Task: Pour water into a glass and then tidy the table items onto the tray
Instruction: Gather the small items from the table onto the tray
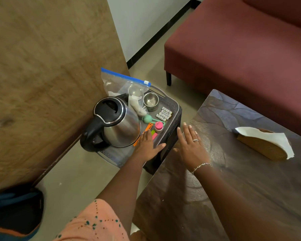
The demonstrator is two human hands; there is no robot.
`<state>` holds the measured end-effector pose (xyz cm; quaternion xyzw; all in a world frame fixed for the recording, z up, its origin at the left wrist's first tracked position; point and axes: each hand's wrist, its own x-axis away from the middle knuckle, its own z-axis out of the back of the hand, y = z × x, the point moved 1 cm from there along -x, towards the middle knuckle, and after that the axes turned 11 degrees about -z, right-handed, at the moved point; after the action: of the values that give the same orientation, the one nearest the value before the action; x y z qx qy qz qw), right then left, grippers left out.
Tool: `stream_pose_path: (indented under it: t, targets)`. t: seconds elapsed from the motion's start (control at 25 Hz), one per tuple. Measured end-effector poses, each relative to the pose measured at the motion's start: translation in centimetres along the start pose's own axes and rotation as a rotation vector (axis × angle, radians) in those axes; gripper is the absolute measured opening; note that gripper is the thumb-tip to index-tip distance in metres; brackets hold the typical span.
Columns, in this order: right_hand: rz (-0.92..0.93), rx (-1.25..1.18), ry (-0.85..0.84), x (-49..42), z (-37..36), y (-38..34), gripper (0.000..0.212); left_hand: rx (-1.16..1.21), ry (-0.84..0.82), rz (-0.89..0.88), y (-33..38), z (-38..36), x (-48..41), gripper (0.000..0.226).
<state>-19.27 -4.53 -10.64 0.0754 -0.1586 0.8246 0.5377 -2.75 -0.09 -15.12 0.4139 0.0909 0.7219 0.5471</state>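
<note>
A dark grey tray (172, 103) stands low beside the table's left end. On it are a steel kettle (118, 122) with a black lid, a steel cup (151, 101), a clear zip bag (122, 84) with a blue seal, several batteries (164, 113), a green ball toy (147, 118), a pink-capped jar (158, 127) and orange and pink clips (153, 133). My left hand (147, 145) lies flat and open over the tray's near right part, touching the clips. My right hand (191, 145) hovers open, fingers spread, over the table's left edge.
The dark patterned table (233, 180) fills the lower right, with a woven tissue holder and white tissue (266, 145) on it. A maroon sofa (241, 49) stands behind. A large wooden panel (42, 75) rises on the left. A dark bag (14, 211) lies on the floor.
</note>
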Motion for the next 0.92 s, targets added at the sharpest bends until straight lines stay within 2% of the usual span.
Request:
stream_pose_path:
  t: [0.2, 0.44, 0.92]
  targets:
    - [-0.017, 0.012, -0.024, -1.2, -0.1, 0.2, 0.069, -0.018, 0.000, 0.038, -0.7, -1.0, -0.6, 0.093]
    - [-0.036, 0.023, -0.027, -2.0, -0.1, -0.4, 0.069, -0.011, 0.145, -0.040, -1.7, -1.2, -0.8, 0.084]
    - [-0.025, 0.038, -0.012, -2.0, -1.0, -1.0, 0.069, 0.009, 0.201, -0.021, -2.2, -1.0, 0.2, 0.069]
